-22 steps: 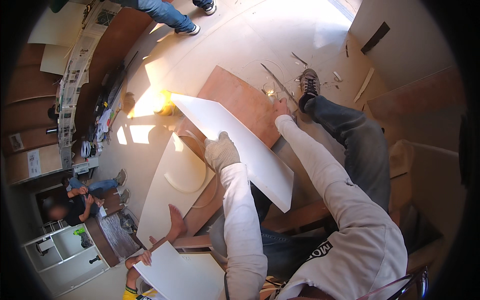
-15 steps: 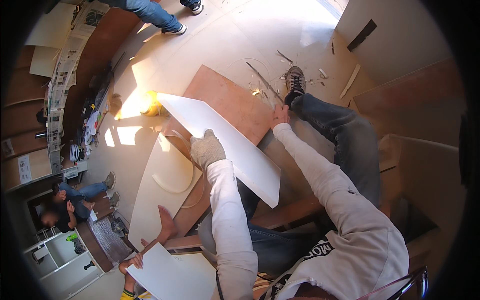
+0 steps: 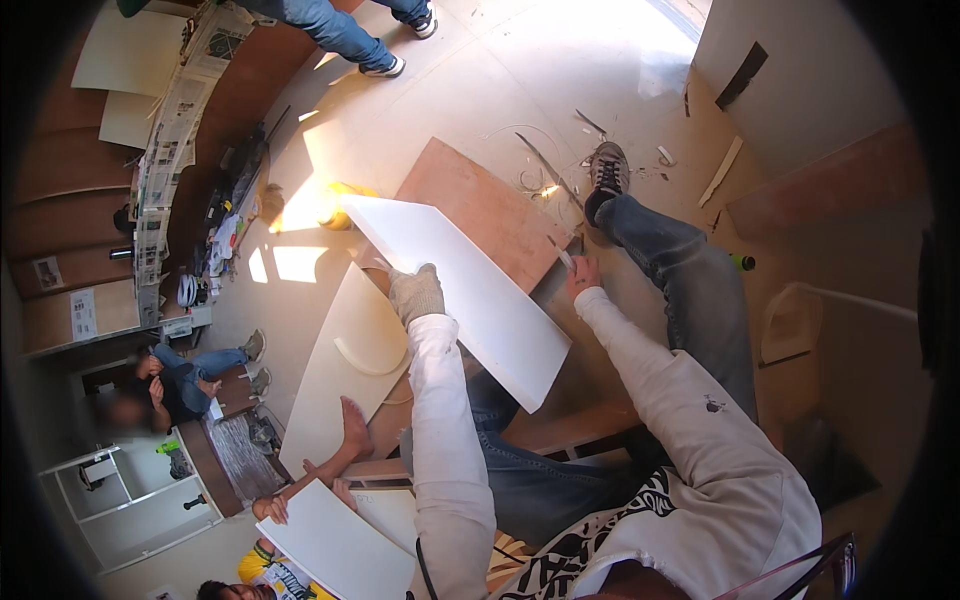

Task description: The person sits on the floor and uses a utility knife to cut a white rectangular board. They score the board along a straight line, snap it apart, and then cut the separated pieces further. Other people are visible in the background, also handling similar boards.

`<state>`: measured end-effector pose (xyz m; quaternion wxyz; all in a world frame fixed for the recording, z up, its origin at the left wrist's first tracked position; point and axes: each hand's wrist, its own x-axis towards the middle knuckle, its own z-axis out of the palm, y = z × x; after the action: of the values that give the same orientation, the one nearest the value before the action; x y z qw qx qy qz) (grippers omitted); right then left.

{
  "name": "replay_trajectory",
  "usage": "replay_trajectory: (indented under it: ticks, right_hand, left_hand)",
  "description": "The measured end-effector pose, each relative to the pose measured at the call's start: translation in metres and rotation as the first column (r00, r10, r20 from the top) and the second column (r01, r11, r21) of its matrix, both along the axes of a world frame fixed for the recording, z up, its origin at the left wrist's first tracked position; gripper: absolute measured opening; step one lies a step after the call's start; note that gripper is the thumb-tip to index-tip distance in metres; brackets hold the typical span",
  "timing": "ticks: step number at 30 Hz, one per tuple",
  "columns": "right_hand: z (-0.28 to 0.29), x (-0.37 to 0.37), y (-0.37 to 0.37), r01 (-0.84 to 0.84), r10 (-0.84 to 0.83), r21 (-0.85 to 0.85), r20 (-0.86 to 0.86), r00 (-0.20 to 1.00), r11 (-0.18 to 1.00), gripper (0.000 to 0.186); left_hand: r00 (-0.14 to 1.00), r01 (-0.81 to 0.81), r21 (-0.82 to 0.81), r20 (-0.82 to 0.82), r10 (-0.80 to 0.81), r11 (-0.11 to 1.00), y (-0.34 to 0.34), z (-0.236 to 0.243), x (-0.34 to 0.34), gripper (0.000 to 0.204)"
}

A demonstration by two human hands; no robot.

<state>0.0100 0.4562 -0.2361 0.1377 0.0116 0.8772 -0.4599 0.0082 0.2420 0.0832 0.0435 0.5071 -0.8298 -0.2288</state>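
My left hand [image 3: 417,294], in a grey work glove, grips the near long edge of a white board [image 3: 480,290]. The board is tilted up across my legs. My bare right hand [image 3: 584,277] is closed around a thin tool [image 3: 562,254] with a narrow pointed end, which looks like a knife. It is held just beyond the board's right side, apart from it. A reddish-brown wooden sheet [image 3: 470,205] lies under and beyond the board.
A pale curved-cut panel [image 3: 335,375] lies at left. Below it, a co-worker's hand [image 3: 272,507] holds another white board [image 3: 340,550]. Another person sits farther left; someone stands at the top. Strips and scraps [image 3: 720,170] litter the floor, and a yellow container [image 3: 345,205] stands beyond the board.
My right hand has drawn back from the wooden sheet's corner and turned, so the tool shows. The left hand keeps its grip. The co-worker in yellow has come further into view.
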Motion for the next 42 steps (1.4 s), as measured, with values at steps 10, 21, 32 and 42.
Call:
replay_trajectory:
  ticks: [10, 21, 32, 42]
  right_hand:
    - [0.062, -0.008, -0.11, -0.223, 0.224, -0.026, 0.038, 0.974, 0.974, 0.043]
    - [0.022, -0.129, -0.302, -0.373, 0.365, 0.007, 0.185, 0.912, 0.928, 0.03]
    - [0.02, -0.122, -0.288, -0.226, 0.247, -0.15, 0.138, 0.959, 0.963, 0.027]
    - [0.03, -0.141, -0.282, -0.436, 0.437, -0.069, 0.273, 0.857, 0.897, 0.035]
  left_hand:
    - [0.982, -0.079, 0.097, -0.164, 0.095, 0.992, -0.048, -0.024, -0.027, 0.042]
    - [0.96, -0.058, 0.216, -0.256, 0.113, 0.975, -0.03, -0.002, -0.033, 0.044]
    - [0.933, -0.05, 0.195, -0.342, 0.115, 0.98, -0.039, -0.021, -0.033, 0.039]
    - [0.938, -0.063, 0.174, -0.326, 0.118, 0.983, -0.034, -0.017, -0.037, 0.041]
